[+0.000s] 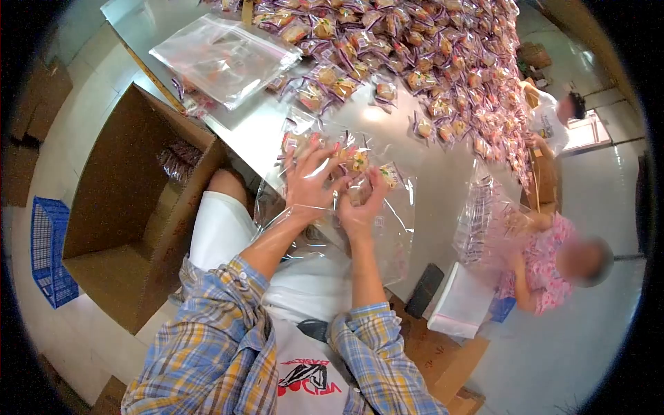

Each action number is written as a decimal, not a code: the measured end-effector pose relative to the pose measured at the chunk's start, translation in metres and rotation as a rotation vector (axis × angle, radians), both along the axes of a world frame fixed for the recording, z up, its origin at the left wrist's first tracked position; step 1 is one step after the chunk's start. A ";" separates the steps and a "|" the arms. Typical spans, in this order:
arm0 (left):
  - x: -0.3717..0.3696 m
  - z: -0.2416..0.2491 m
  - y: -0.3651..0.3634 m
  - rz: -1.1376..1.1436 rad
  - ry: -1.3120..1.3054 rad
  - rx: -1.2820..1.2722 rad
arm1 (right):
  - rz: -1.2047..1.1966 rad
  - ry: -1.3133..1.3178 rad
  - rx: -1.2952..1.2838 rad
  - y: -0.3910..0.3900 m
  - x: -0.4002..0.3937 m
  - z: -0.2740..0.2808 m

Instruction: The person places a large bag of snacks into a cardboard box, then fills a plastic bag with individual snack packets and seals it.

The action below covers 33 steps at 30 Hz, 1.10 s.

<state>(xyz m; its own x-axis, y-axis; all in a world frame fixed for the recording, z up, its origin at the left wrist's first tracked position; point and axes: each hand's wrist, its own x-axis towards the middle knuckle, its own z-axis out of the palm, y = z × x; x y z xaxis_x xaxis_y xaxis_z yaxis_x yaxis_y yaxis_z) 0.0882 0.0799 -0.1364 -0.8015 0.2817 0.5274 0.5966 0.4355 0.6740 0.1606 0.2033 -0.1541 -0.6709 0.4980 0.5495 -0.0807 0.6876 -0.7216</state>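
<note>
A large clear plastic bag (398,238) lies over the table edge and my lap, with both my hands inside its mouth. Several small wrapped snack packs (358,160) sit in a row in the bag. My left hand (309,178) rests over the packs on the left, its fingers spread and bent. My right hand (364,206) has its fingers wrapped round one snack pack (359,189). Beyond the bag, a large heap of the same wrapped packs (422,55) covers the far part of the metal table (387,128).
Flat empty clear bags (225,59) lie at the back left. An open cardboard box (131,207) stands left, beside a blue crate (50,252). At right, a person in pink (546,266) handles a filled bag (481,214); another person (551,124) is farther back.
</note>
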 end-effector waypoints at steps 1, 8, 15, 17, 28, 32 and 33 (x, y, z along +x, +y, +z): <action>0.001 0.002 -0.001 0.004 -0.014 0.025 | -0.012 0.065 -0.123 0.000 0.001 -0.006; -0.002 -0.005 -0.001 0.014 -0.005 0.074 | -0.077 0.175 -0.263 0.014 0.006 -0.017; 0.000 0.000 -0.003 0.005 0.081 0.037 | -0.039 0.218 -0.591 0.019 0.003 -0.021; 0.000 0.000 -0.003 0.011 0.095 0.034 | -0.048 0.142 -0.526 0.020 0.003 -0.020; 0.001 0.000 -0.004 0.008 0.067 -0.028 | 0.074 0.023 -0.178 0.017 0.007 -0.015; 0.002 0.004 -0.007 0.000 0.052 -0.088 | -0.036 0.172 -0.338 0.017 0.001 -0.022; 0.003 0.002 -0.007 -0.002 0.049 -0.093 | -0.069 0.177 -0.405 0.014 0.001 -0.016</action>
<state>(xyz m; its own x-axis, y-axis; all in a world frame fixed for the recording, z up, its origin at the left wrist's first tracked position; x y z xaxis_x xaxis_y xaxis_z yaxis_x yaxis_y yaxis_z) 0.0908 0.0726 -0.1342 -0.7746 0.3331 0.5377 0.6291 0.4933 0.6007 0.1617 0.2173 -0.1705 -0.5416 0.7369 0.4045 -0.1910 0.3607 -0.9129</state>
